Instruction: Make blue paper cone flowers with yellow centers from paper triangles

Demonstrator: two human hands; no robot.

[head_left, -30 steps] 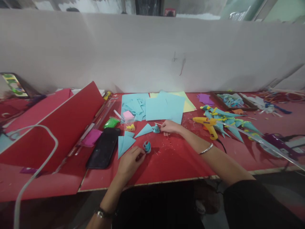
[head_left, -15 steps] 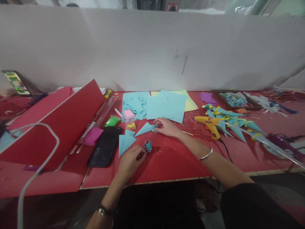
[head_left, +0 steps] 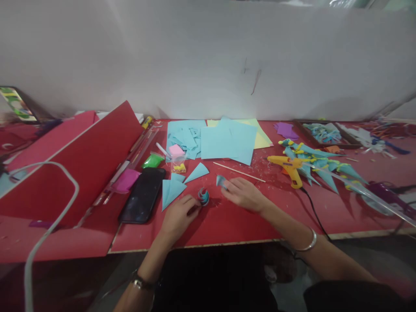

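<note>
My left hand is closed, its fingertips at the left edge of a small round coil with teal and whitish turns. Between the fingers of my right hand is a small piece of blue paper, held just above the red tabletop. Beyond both hands lies a flat blue paper cone. More folded blue paper cones rest left of the coil, near my left hand. A thin wooden stick lies slantwise behind my right hand.
Blue paper sheets lie at the back. To the right, a yellow glue gun with a black cord sits near a blue paper chain with yellow bits. On the left are a black phone and a slanted red board.
My right hand has come back towards me and slightly right, carrying the small blue paper piece away from the flat cone. My left hand stays by the coil. The camera has tipped downward.
</note>
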